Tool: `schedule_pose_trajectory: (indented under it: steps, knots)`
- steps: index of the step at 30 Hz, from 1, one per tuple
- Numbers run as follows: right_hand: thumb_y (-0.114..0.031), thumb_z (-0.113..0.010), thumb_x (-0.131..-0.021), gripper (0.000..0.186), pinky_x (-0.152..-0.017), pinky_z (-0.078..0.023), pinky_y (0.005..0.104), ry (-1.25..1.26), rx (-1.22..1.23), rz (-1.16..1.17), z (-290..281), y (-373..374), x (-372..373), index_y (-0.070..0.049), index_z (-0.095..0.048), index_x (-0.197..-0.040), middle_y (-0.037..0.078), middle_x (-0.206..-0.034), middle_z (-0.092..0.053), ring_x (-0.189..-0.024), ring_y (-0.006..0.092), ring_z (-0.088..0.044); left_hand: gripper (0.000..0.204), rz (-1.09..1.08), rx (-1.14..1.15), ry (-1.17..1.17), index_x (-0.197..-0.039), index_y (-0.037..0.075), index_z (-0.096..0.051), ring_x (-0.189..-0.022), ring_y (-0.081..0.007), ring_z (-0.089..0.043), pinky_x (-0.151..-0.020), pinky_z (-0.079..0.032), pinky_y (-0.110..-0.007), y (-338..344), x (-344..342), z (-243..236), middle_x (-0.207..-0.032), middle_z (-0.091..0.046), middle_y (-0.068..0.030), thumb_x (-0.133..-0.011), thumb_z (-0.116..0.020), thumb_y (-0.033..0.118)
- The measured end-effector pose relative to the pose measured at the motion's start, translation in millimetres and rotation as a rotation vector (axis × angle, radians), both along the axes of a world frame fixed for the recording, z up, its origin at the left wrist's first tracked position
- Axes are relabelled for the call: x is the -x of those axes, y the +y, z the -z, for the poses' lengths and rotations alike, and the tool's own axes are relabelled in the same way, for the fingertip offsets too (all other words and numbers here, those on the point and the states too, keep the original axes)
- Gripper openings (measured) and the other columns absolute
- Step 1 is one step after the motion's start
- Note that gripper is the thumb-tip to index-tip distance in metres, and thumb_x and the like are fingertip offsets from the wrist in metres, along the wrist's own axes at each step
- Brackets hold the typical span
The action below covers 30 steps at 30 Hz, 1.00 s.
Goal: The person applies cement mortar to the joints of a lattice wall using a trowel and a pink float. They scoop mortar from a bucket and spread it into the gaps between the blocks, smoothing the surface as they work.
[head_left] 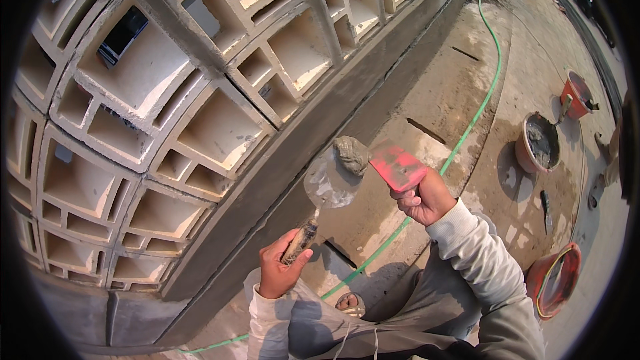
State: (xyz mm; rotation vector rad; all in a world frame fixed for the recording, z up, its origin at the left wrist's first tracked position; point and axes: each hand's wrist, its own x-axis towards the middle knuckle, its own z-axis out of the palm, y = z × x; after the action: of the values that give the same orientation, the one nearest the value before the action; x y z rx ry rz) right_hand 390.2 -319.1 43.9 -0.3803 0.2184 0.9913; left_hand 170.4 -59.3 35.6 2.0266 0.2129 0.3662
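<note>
My left hand (279,263) grips the wooden handle of a mortar-crusted trowel (327,183), whose round blade holds a lump of wet grey mortar (352,155) on its far right part. My right hand (430,197) holds a smeared red flat spreader (397,165) just right of the mortar lump; whether they touch I cannot tell. Behind them runs a grey plastered ledge (267,197) with a long groove, below a wall of cream openwork blocks (220,133).
A green hose (467,133) lies along the concrete ground. To the right stand a bucket of mortar (537,143), a smaller red bucket (579,93) and another red bucket (552,280), near a dark-handled tool (547,210). Part of a person (610,160) shows at the far right edge.
</note>
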Motion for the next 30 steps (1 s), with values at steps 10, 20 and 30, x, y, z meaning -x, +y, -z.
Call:
schedule_pose_trajectory:
  steps: [10,20,30]
  knots:
    - [-0.013,-0.04,-0.102,0.014,-0.036,-0.033,0.0198,-0.113,0.16,-0.025,-2.4,-2.5,-3.9,-0.008,-0.053,-0.099,0.002,-0.071,-0.05,-0.05,0.0085,-0.043,0.045,0.066,0.283,0.111,-0.126,-0.011,-0.061,-0.08,-0.0118,-0.066,-0.07,-0.054,-0.027,17.0,13.5,0.4,-0.097,-0.073,-0.0114,-0.088,-0.078,0.007]
    - [-0.021,-0.045,-0.104,0.019,-0.036,-0.031,0.0192,-0.039,-0.009,-0.256,-15.7,3.0,15.0,-0.007,-0.056,-0.098,0.002,-0.067,-0.052,-0.046,0.0061,-0.04,0.059,0.279,0.887,0.115,-0.125,-0.016,-0.056,-0.057,-0.0179,-0.059,-0.051,-0.047,-0.028,43.8,10.7,-7.3,-0.099,-0.068,-0.0211,-0.09,-0.076,0.027]
    - [-0.02,-0.041,-0.104,0.021,-0.037,-0.032,0.0197,-0.084,-0.155,-0.331,-16.5,-9.9,10.8,-0.008,-0.054,-0.093,0.0,-0.068,-0.049,-0.048,0.0056,-0.037,0.062,0.391,0.978,0.139,-0.124,-0.017,-0.057,-0.052,-0.0216,-0.057,-0.045,-0.047,-0.029,68.8,1.5,-4.8,-0.096,-0.066,-0.0286,-0.085,-0.078,0.026]
